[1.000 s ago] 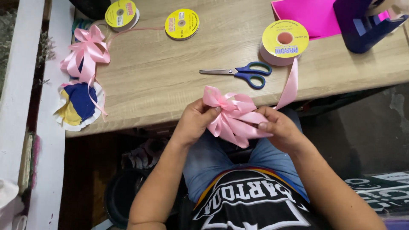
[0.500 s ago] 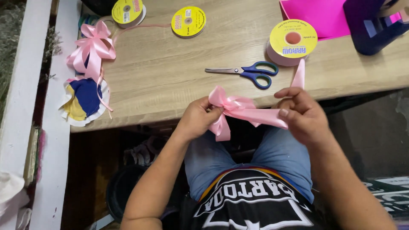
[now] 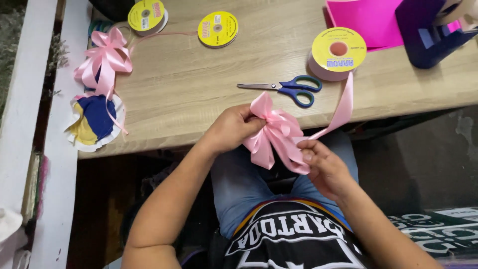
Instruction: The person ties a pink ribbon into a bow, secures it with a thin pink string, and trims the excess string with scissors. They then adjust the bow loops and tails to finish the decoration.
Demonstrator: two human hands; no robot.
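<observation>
A pink ribbon bow [image 3: 275, 134] with several loops hangs over my lap at the table's front edge. My left hand [image 3: 232, 127] pinches its centre from the left. My right hand [image 3: 321, 162] holds the lower right loops. A strand of pink ribbon [image 3: 342, 107] runs from the bow up to a large spool [image 3: 336, 54] with a yellow label on the table.
Blue-handled scissors [image 3: 289, 87] lie just beyond the bow. Two small yellow spools [image 3: 146, 15] [image 3: 217, 29] sit at the back. A finished pink bow [image 3: 103, 60] and a blue-yellow rosette [image 3: 94, 122] rest at the left edge. Pink sheet [image 3: 368, 20] and purple holder [image 3: 428, 35] back right.
My right hand has come down and inward from the stretched ribbon to the bow's lower loops. The bow looks fuller, with another loop folded in. My left hand keeps its pinch.
</observation>
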